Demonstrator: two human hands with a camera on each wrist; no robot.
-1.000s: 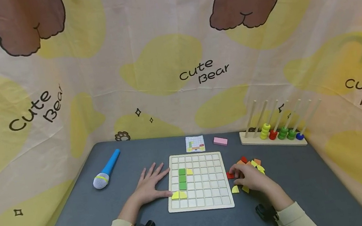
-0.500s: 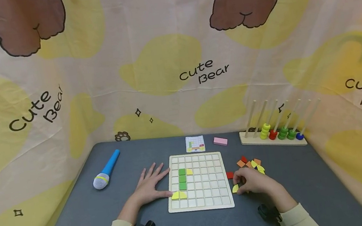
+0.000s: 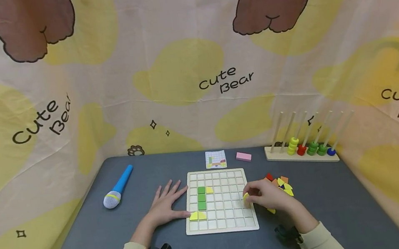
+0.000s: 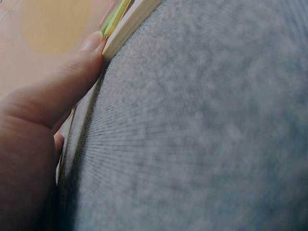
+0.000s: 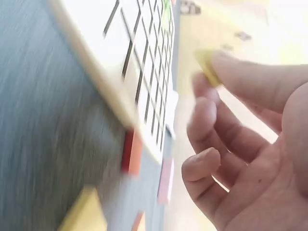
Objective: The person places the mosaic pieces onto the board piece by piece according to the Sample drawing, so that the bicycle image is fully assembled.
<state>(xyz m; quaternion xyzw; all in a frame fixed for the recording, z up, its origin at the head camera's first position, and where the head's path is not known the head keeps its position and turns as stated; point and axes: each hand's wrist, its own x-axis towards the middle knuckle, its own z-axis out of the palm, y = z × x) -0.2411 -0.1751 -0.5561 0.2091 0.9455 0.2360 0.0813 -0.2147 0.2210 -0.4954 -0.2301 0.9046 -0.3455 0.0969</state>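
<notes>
My right hand (image 3: 268, 194) pinches a yellow quarter-round tile (image 5: 208, 67) between thumb and fingertips, over the right edge of the white grid board (image 3: 232, 227). My left hand (image 3: 165, 206) lies spread at the board's left edge; its thumb (image 4: 82, 65) touches the wooden rim in the left wrist view. On the board, green tiles (image 3: 202, 205) stand in a column on the left, with a yellow tile (image 3: 209, 190) beside the top one. Two yellow tiles (image 3: 198, 216) sit side by side lower down, near my left thumb.
Loose red, orange and yellow tiles (image 3: 286, 186) lie right of the board, partly behind my right hand. Behind the board are a pattern card (image 3: 215, 160) and a pink block (image 3: 243, 156). A blue toy microphone (image 3: 118, 187) lies left; a peg abacus (image 3: 302, 155) stands back right.
My right hand took a yellow quarter-round tile from the table beside the board and moved left with it over the board's right edge. My left hand stayed in place.
</notes>
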